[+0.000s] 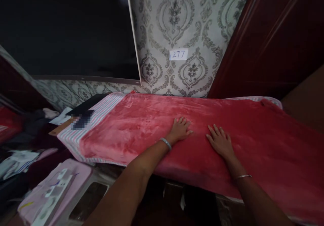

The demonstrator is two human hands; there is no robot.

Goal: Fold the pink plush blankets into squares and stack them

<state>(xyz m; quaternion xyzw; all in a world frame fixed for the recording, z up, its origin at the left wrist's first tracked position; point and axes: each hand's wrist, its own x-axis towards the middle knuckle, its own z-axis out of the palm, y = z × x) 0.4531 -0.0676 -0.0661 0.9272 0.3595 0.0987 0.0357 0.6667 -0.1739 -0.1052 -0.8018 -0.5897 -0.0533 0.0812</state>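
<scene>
A plush red blanket [141, 124] lies spread over a long table, its front edge hanging down. Flat on its middle rests my left hand [179, 129], fingers spread, a silver bracelet [166, 144] around the wrist. To the right of it, my right hand [220, 141] also presses palm down on the red cloth, fingers apart, with a thin bangle [243, 176] on that wrist. Neither hand grips anything. Under the blanket a striped cloth [73, 133] shows at the left end and along the back right edge.
A dark flat object [88, 104] and a blurred-out item [81, 120] lie at the table's left end. Below left stands a pink-topped stool [76, 172] bearing a white strip. A large television [71, 30] hangs over the back left. A paper marked 277 [178, 54] is on the wall.
</scene>
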